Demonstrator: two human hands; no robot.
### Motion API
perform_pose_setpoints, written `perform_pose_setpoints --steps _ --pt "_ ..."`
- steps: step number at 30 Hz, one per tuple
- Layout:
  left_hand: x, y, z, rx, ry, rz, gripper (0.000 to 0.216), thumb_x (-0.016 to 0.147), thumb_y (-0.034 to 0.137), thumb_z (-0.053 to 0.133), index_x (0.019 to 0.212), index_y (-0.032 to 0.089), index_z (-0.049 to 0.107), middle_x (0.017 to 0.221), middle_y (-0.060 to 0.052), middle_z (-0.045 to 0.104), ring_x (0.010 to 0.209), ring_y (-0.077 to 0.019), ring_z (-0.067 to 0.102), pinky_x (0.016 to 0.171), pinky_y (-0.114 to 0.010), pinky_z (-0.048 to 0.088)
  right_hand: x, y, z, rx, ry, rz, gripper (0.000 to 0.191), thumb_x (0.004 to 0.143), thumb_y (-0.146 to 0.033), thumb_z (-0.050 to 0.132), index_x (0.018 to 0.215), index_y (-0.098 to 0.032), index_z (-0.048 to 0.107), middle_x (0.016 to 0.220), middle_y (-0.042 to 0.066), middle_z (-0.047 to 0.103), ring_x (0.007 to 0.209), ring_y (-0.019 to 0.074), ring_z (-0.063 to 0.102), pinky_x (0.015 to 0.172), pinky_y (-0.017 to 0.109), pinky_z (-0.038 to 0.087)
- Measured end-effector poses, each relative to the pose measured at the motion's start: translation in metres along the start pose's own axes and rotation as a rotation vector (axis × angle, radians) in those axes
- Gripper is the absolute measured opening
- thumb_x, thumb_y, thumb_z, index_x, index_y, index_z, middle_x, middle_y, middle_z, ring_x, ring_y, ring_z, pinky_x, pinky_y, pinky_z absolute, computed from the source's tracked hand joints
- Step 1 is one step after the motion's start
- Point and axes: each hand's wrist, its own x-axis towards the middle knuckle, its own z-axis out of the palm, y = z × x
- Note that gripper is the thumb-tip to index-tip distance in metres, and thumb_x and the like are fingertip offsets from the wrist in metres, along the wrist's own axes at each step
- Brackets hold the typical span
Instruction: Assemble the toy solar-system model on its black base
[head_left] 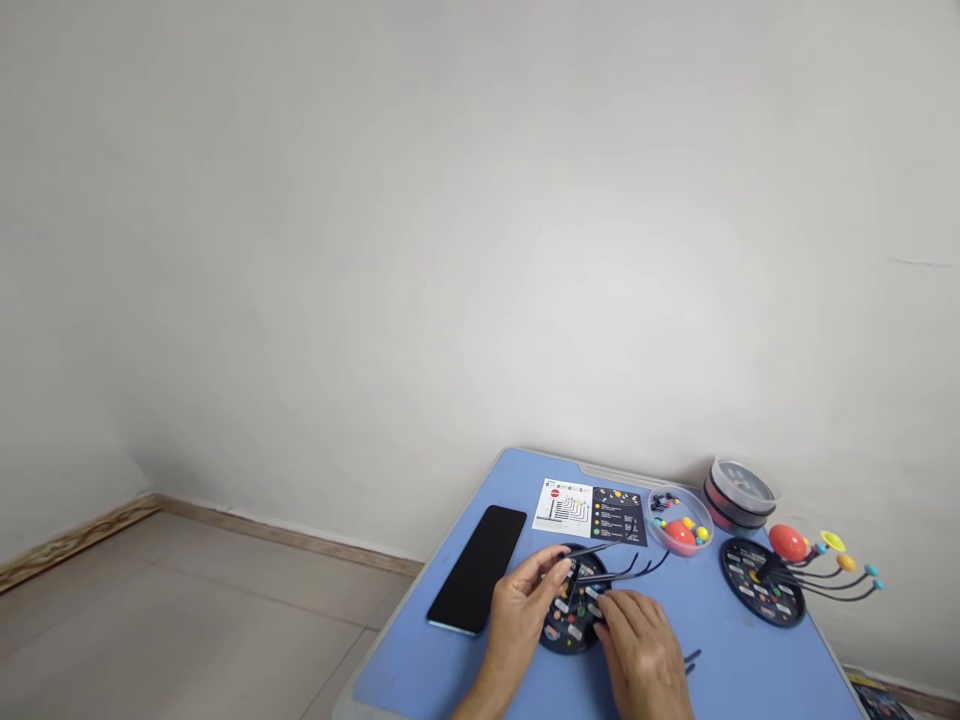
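Note:
My left hand (525,598) and my right hand (637,640) meet over a round black base disc (568,632) with small coloured planet stickers on the blue table (450,660). Both hands pinch thin black wire arms (634,568) that curve up to the right from the middle of the disc. A clear bowl (681,520) behind holds a red ball and small coloured beads.
A black phone (480,568) lies left of the disc. A printed instruction sheet (590,511) lies at the back. At right stand a finished model (780,580) with coloured planets on arms, and a stacked round container (740,493). A loose black part (691,658) lies near my right hand.

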Motion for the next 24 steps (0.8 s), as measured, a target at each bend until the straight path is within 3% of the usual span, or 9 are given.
perform_pose_setpoints --steps 5,12,24 --pt "-0.003 0.002 -0.006 0.023 -0.012 0.048 0.037 0.065 0.05 0.079 0.085 0.019 0.08 0.067 -0.001 0.07 0.06 -0.0171 0.063 0.057 -0.023 0.056 -0.004 0.003 -0.003 0.026 -0.017 0.051 0.026 0.099 -0.016 0.039 0.105 -0.021 0.063 0.088 0.007 0.075 0.078 0.022 0.07 0.067 0.033 0.054" --pt "-0.004 0.003 -0.006 0.0 -0.032 0.01 0.036 0.061 0.047 0.081 0.083 0.019 0.081 0.063 -0.001 0.067 0.053 -0.0144 0.057 0.046 -0.02 0.051 -0.009 0.008 -0.004 0.025 -0.008 0.068 0.024 0.099 -0.018 0.04 0.103 -0.02 0.063 0.088 0.007 0.075 0.078 0.0216 0.07 0.068 0.033 0.054" --pt "-0.005 0.004 -0.007 0.03 -0.019 0.013 0.037 0.062 0.049 0.08 0.083 0.02 0.081 0.063 -0.002 0.069 0.055 -0.0163 0.059 0.046 -0.021 0.052 -0.015 0.019 -0.009 0.032 -0.014 0.093 0.023 0.097 -0.016 0.042 0.103 -0.02 0.064 0.088 0.006 0.074 0.078 0.0203 0.069 0.067 0.032 0.054"
